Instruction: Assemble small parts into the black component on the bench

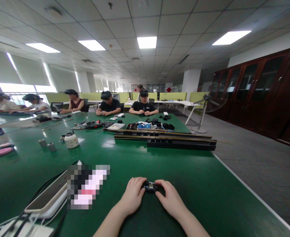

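Observation:
Low over the green table, right in front of me, is a small black rounded device with an opening on top. Pale and yellowish parts show inside it; its exact kind is too small to make out. My left hand is closed on the device's left end, thumb at the near side and fingers at the far side. On the right end, my right hand pinches it between thumb and forefinger.
Left of my hands lie a phone on a white block, cables and a blurred-out item. Black rails with thin rods lie ahead, before tools and small parts. A white jar stands farther left. Several people sit across the table.

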`<state>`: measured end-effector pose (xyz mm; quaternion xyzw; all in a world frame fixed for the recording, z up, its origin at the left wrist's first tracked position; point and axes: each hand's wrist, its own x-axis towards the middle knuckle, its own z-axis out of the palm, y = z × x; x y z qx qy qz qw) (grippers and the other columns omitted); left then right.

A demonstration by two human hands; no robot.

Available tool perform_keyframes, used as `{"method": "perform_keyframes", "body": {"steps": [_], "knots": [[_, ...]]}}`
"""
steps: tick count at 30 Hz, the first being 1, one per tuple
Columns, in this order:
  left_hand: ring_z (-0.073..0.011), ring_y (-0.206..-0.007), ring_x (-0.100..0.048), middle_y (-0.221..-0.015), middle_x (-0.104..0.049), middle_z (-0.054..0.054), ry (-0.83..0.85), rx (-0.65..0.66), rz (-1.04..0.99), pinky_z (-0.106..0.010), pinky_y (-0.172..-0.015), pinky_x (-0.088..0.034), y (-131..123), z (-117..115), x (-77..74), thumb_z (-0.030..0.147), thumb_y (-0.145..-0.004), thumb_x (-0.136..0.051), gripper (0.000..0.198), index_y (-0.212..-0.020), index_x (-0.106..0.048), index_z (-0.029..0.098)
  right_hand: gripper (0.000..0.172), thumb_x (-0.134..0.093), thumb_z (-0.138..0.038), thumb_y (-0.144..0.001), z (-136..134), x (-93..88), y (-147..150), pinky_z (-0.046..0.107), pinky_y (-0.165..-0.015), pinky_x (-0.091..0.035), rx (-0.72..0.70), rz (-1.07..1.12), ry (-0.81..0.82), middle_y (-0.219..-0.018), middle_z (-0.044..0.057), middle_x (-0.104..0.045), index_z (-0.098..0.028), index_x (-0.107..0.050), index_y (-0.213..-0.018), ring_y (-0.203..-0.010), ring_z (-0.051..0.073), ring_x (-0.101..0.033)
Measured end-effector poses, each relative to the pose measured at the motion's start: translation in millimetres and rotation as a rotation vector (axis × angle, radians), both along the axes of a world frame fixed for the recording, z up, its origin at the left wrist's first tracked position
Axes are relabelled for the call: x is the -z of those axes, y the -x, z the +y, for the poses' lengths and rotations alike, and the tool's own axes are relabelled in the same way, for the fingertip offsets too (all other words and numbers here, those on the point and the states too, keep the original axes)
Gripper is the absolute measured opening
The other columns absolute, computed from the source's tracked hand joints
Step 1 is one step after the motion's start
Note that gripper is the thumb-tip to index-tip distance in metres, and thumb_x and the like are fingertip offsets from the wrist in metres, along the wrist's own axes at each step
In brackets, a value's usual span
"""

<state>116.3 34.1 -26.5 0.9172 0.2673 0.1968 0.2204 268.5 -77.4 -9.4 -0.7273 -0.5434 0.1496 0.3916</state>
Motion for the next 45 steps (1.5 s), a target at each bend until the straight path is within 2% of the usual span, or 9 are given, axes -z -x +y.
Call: {"method": "perform_keyframes", "body": {"steps": [12,22,28,45], "knots": [[-0.022,-0.111,-0.046,-0.115,-0.056,-0.007,-0.008,-0.011,0.023,-0.044,-0.1,-0.031,-0.1,-1.3,-4.0,0.013,-0.081,-0.043,0.034,-0.113,-0.051,0.02,0.031,-0.051,-0.016,-0.069,-1.0,-1.5,0.6,0.033,-0.091,-0.039,-0.003,0.004,0.001,-0.101,0.006,-0.064,-0.02,-0.06,-0.098,-0.099,0.02,-0.056],[-0.0222,-0.11,-0.047,-0.115,-0.057,-0.007,-0.019,-0.008,0.008,-0.044,-0.1,-0.031,-0.3,-0.7,-1.6,0.013,-0.081,-0.044,0.033,-0.112,-0.052,0.019,0.03,-0.051,-0.018,-0.069,0.3,3.0,-0.9,0.034,-0.091,-0.039,-0.004,0.011,-0.008,-0.101,0.007,-0.064,-0.02,-0.06,-0.098,-0.099,0.021,-0.056],[-0.0226,-0.11,-0.047,-0.115,-0.056,-0.005,-0.008,0.008,-0.01,-0.045,-0.101,-0.03,0.1,0.3,-0.8,0.014,-0.081,-0.044,0.034,-0.113,-0.051,0.023,0.031,-0.052,-0.018,-0.068,0.3,4.5,-1.1,0.035,-0.092,-0.039,-0.003,0.011,-0.007,-0.102,0.007,-0.064,-0.021,-0.061,-0.098,-0.1,0.022,-0.056],[-0.0228,-0.11,-0.047,-0.115,-0.056,-0.007,0.01,0.006,-0.016,-0.045,-0.1,-0.03,0.4,0.2,-1.2,0.014,-0.08,-0.043,0.033,-0.112,-0.052,0.021,0.031,-0.052,-0.018,-0.068,1.1,5.1,-1.8,0.035,-0.091,-0.039,-0.006,0.018,0.003,-0.102,0.006,-0.063,-0.021,-0.061,-0.098,-0.1,0.022,-0.056]]}}
